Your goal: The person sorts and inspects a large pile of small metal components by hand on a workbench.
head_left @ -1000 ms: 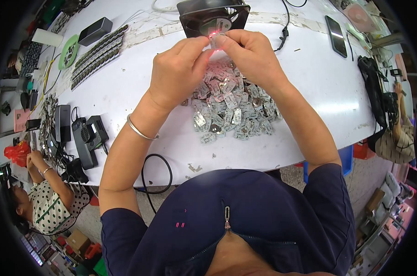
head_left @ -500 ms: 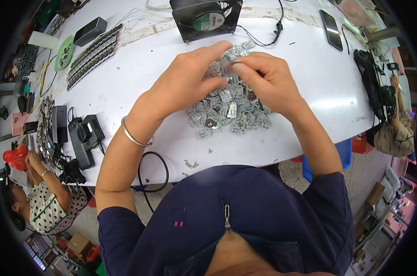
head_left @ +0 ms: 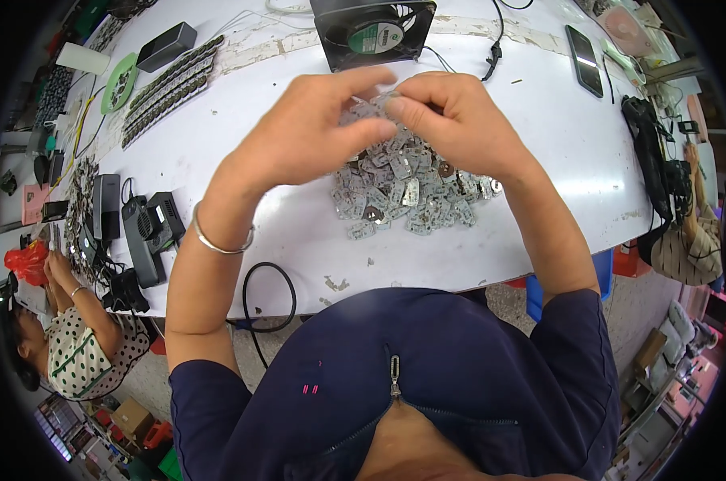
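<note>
A heap of small translucent plastic pieces (head_left: 415,192), some with round metal discs among them, lies on the white table (head_left: 283,232) in front of me. My left hand (head_left: 315,128) hovers over the heap's left side, its thumb and forefinger spread apart with nothing visible gripped. Opposite it, my right hand (head_left: 463,120) is closed in a pinch above the heap's far part, thumb against forefinger. What sits in that pinch is small and mostly covered by the fingers. The two hands' fingertips are close together.
Beyond the heap stands a black fan (head_left: 375,36) with a cable. To the left are strips of dark parts (head_left: 174,88), a green tray (head_left: 120,84), a black box (head_left: 166,46) and black devices (head_left: 150,232). A phone (head_left: 584,60) lies far right. Co-workers (head_left: 90,353) sit on both sides.
My left hand has shifted slightly left and down. My right hand's pinch has moved a little left and up, toward the left fingertips. The whole view has also shifted slightly.
</note>
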`<act>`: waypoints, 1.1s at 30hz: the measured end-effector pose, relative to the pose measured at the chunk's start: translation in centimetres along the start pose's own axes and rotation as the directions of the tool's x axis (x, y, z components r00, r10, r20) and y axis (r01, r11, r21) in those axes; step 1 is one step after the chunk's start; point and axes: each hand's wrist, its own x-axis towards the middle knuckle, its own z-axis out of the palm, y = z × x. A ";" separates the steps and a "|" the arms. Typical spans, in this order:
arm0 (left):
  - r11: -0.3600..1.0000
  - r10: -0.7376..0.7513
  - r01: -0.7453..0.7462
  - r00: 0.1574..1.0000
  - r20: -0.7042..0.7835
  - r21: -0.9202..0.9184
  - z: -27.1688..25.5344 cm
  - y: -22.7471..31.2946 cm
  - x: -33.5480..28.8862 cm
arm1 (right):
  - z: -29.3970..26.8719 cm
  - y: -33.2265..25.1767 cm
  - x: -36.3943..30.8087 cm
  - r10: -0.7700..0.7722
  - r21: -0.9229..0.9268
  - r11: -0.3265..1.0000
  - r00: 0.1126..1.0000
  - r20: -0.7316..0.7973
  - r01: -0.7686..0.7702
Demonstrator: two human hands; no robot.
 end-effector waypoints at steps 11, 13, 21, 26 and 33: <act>0.853 -0.031 0.216 0.929 0.368 -0.474 -1.7 -1.2 -0.3 | -0.4 0.5 -0.1 0.116 0.445 0.869 0.964 0.241 -0.216; 0.851 -0.056 0.204 0.951 0.303 -0.483 -1.6 -1.1 -0.4 | -0.3 0.9 0.2 0.130 0.528 0.803 0.946 0.297 -0.276; 0.922 0.212 -0.088 0.931 -0.299 0.377 1.3 -2.0 -0.2 | 0.7 1.9 1.1 0.162 0.063 0.985 0.984 -0.069 -0.158; 0.839 0.371 -0.171 0.874 -0.314 0.517 1.6 -2.8 0.2 | 1.2 1.9 1.4 0.184 0.083 0.980 0.982 -0.044 -0.180; 0.812 0.454 -0.202 0.808 -0.375 0.547 1.4 -4.1 1.0 | 1.4 1.4 2.5 0.233 0.088 0.970 0.969 -0.081 -0.226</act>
